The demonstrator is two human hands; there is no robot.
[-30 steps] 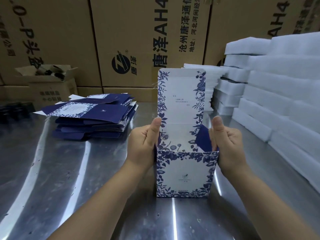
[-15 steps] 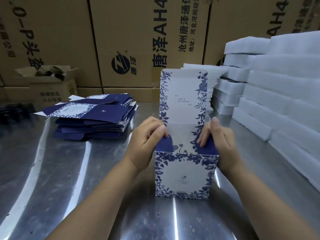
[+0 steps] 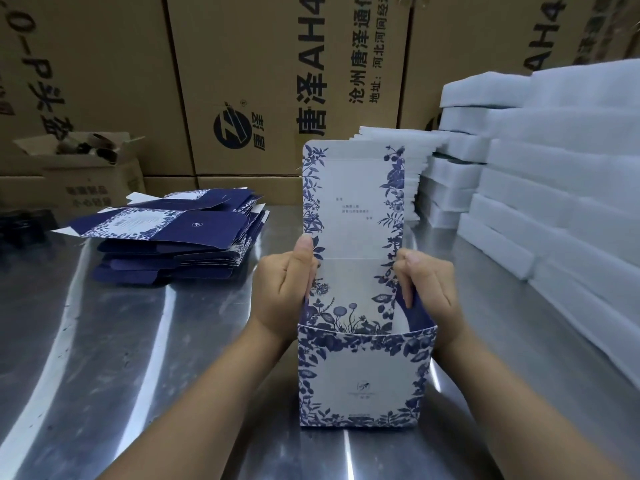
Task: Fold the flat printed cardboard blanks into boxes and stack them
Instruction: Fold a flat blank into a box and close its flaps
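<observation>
A white box with blue flower print (image 3: 362, 372) stands upright on the steel table (image 3: 138, 358), its tall lid flap (image 3: 353, 195) raised at the back. My left hand (image 3: 282, 294) grips the box's left side, thumb up against the inner edge. My right hand (image 3: 427, 289) holds the right side and its fingers press the dark blue side flap (image 3: 417, 311) inward. A pile of flat blue and white blanks (image 3: 173, 240) lies at the left back of the table.
White foam slabs (image 3: 554, 202) are piled along the right side and behind the box. Large brown cartons (image 3: 259, 81) form a wall at the back. A small open carton (image 3: 79, 174) sits at the far left.
Both hands had pushed the blue side flaps in over the opening. Now the left flap is down out of sight, my left thumb is up again, and my right fingers still press the right flap.
</observation>
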